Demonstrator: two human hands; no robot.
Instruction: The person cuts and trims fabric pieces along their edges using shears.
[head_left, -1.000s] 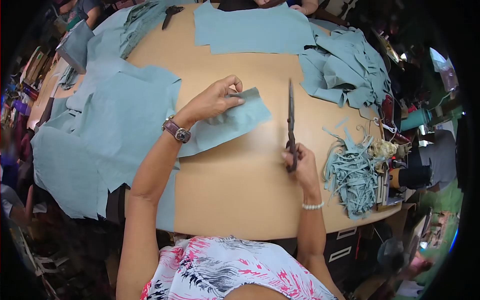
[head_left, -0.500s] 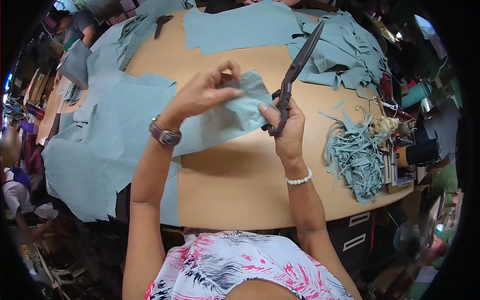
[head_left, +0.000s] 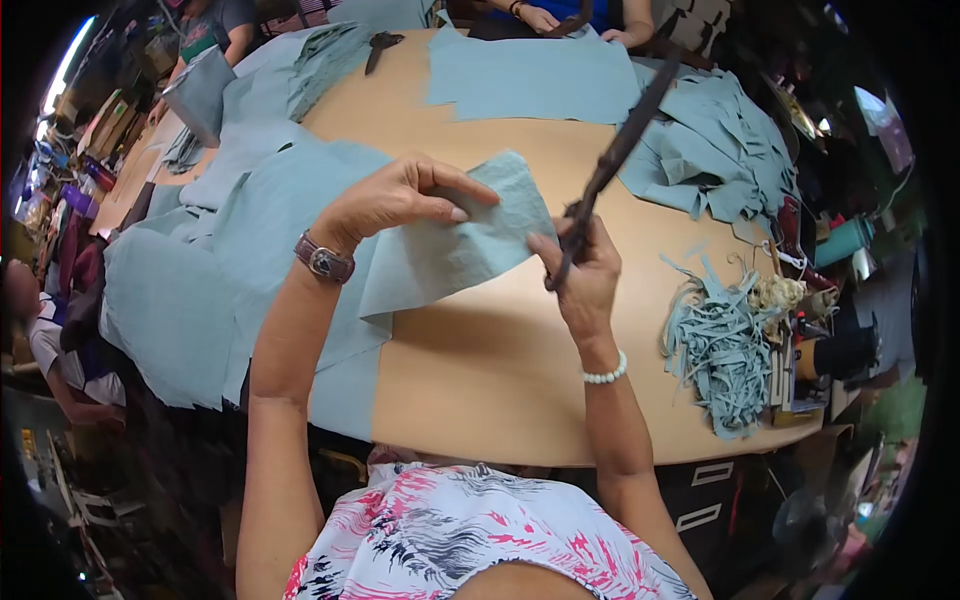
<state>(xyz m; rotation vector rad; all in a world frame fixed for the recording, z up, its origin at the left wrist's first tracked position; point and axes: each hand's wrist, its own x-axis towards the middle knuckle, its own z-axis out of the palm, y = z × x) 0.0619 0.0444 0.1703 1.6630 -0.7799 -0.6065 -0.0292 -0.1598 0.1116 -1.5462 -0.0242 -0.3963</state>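
Observation:
A pale blue-green leather piece (head_left: 480, 240) is raised above the table between my two hands, its lower left part running down towards the larger sheets. My left hand (head_left: 395, 200) pinches its upper left side between thumb and fingers. In my right hand (head_left: 590, 265) are large dark scissors (head_left: 625, 140), blades pointing up and away to the right. The right thumb also presses on the right edge of the leather piece. Whether the blades are fully closed is hard to tell.
Large leather sheets (head_left: 190, 310) cover the table's left side. A leather sheet (head_left: 540, 80) and a pile of leather pieces (head_left: 715, 140) lie at the back. Thin offcut strips (head_left: 720, 350) are heaped at right. Another dark tool (head_left: 380, 50) lies far left. A co-worker's hands (head_left: 540, 18) show opposite.
My left hand has opened its curled fingers out along the leather piece, which is now flatter and less folded. The scissors have tilted with my right hand. The view has shifted, showing more of the co-worker opposite.

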